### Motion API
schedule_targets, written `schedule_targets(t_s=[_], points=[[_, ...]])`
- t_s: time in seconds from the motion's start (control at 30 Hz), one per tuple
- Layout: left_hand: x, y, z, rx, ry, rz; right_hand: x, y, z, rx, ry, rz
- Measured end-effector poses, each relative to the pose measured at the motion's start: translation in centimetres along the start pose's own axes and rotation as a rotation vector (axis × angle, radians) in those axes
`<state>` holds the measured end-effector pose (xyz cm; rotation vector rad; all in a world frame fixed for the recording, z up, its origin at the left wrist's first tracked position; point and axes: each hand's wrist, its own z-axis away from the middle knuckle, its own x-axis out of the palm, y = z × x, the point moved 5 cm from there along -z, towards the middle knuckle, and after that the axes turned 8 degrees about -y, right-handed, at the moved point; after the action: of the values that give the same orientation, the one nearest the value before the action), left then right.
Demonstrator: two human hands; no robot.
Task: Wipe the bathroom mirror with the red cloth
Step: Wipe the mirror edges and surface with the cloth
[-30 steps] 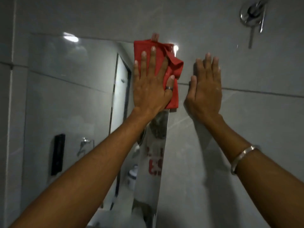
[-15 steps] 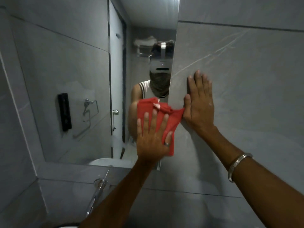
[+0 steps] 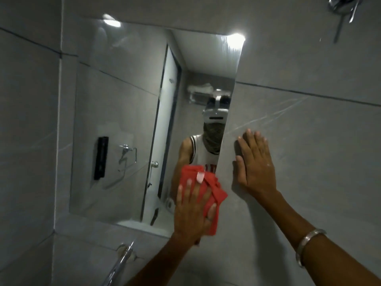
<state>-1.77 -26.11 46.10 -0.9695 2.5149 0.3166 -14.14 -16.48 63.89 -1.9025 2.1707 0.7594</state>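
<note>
The bathroom mirror (image 3: 127, 112) is set in a grey tiled wall and fills the left and middle of the head view. My left hand (image 3: 192, 211) presses the crumpled red cloth (image 3: 214, 195) flat against the mirror's lower right corner, fingers spread over it. The cloth's lower edge hangs past the mirror's bottom edge onto the tile. My right hand (image 3: 255, 164) lies flat and open on the wall tile just right of the mirror's right edge, holding nothing. A metal bangle sits on that wrist.
A chrome tap (image 3: 121, 259) juts out below the mirror at lower left. A chrome shower valve (image 3: 342, 5) is fixed on the wall at top right. The mirror reflects a person, a doorway, a towel ring and a black holder.
My left hand has slid the red cloth down the mirror's right edge, from its top corner to its bottom corner. My right hand has stayed flat on the tile beside it.
</note>
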Motion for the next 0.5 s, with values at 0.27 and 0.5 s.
schedule_targets(t_s=[0.27,0.5], points=[[-13.2,0.0,-26.4,0.050,0.226,-0.021,-7.6,4.3,-16.4,-0.031,-0.028,0.042],[-18.8,-2.6,-36.4,0.170,0.173,-0.124,-10.6,5.3,-24.3,-0.099,-0.019,0.097]])
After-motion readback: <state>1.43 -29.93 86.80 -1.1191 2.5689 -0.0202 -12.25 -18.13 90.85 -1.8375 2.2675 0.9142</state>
